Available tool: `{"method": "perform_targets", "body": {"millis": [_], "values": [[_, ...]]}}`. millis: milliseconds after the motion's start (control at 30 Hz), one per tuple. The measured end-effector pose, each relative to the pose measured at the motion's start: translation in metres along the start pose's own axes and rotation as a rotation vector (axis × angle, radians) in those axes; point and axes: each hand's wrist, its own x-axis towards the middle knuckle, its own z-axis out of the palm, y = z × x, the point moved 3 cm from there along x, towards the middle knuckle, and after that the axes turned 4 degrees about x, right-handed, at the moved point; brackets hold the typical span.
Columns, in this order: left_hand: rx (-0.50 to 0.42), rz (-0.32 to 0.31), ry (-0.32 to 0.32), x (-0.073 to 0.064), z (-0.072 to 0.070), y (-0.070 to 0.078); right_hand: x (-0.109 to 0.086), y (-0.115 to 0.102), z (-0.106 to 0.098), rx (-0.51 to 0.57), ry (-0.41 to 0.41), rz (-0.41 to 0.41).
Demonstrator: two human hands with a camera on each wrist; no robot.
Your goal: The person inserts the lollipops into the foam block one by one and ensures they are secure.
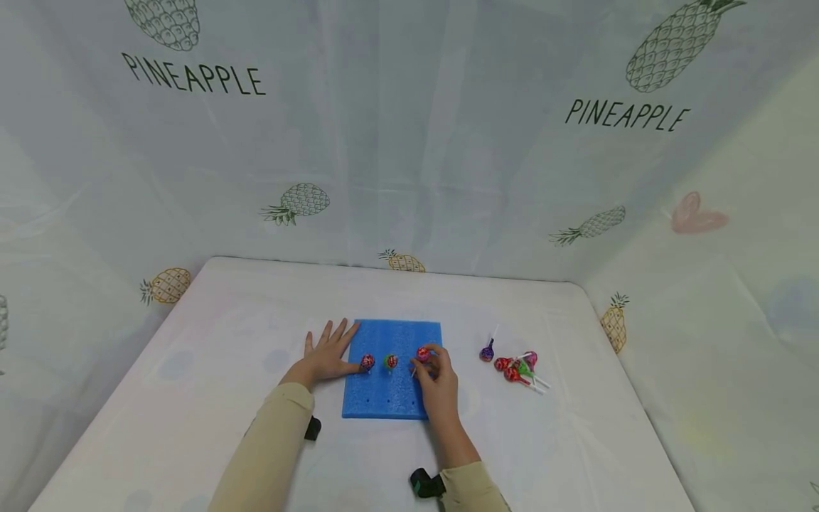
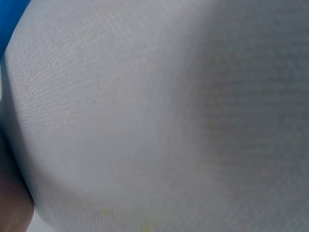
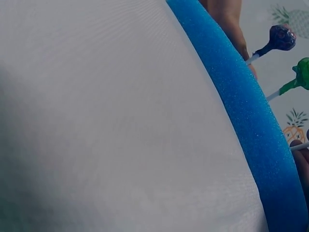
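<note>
A blue foam board (image 1: 390, 387) with small holes lies on the table. Standing in it on their sticks are a dark purple lollipop (image 1: 367, 362) and a green-and-red lollipop (image 1: 391, 361); the right wrist view shows the purple lollipop (image 3: 282, 37) and green lollipop (image 3: 301, 73) from the side. My left hand (image 1: 325, 357) rests with fingers spread at the board's left edge, thumb close to the purple lollipop. Over the board's right part, my right hand (image 1: 439, 384) pinches a red lollipop (image 1: 423, 353), whose white stick (image 3: 300, 146) meets the foam in the right wrist view.
To the right of the board lie a purple lollipop (image 1: 487, 352) and a small pile of lollipops (image 1: 515, 371) in red, green and pink. The white table (image 1: 256, 299) is backed by a pineapple-print curtain (image 1: 409, 142). White cloth fills most of the left wrist view.
</note>
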Motion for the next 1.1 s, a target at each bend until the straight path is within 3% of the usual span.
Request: {"method": "perform_targets", "body": {"millis": [100,400,800,1100], "values": [[-0.002,0.003,0.005,0.000,0.000,0.000,0.000,-0.003,0.000,0.019,-0.004,0.024],[-0.019,0.000,0.016,-0.003,-0.001,0.001,-0.007,-0.041,0.000,0.002,-0.057,0.035],[-0.012,0.012,0.008,-0.005,-0.005,0.006,-0.003,-0.002,-0.001,-0.029,-0.060,0.052],[-0.010,0.015,0.025,-0.004,-0.003,0.005,-0.006,-0.001,0.000,-0.041,-0.107,-0.008]]}}
